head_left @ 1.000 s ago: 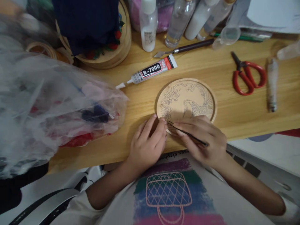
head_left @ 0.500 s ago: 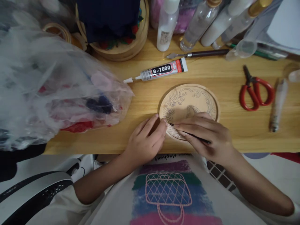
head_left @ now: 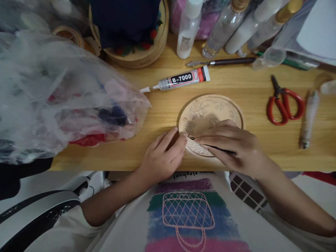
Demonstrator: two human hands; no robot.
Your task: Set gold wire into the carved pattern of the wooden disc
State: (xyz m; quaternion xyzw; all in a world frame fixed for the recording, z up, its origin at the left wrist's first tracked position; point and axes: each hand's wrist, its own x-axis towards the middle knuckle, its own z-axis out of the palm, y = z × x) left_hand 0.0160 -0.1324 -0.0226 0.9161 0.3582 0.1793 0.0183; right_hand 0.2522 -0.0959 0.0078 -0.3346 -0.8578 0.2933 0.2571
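Note:
A round wooden plate (head_left: 207, 108) with a line drawing of a bird lies on the wooden table (head_left: 162, 112) near its front edge. My right hand (head_left: 233, 147) rests over the plate's near half and pinches a thin dark tool (head_left: 210, 146), whose tip points left at the plate's lower left rim. My left hand (head_left: 162, 157) lies beside the plate on the left. Its fingers are stretched out and held together, and their tips touch the rim next to the tool's tip.
A B-7000 glue tube (head_left: 181, 79) lies behind the plate. Red scissors (head_left: 285, 101) and a pale handled tool (head_left: 308, 119) lie to the right. A clear plastic bag (head_left: 57, 94) of coloured pieces fills the left. Bottles (head_left: 187, 31), a palette knife (head_left: 220, 62) and stacked wooden rounds (head_left: 143, 52) line the back.
The view has shifted slightly, so the table items sit a little lower and further right. My right hand covers more of the plate. Both hands stay at its lower left rim.

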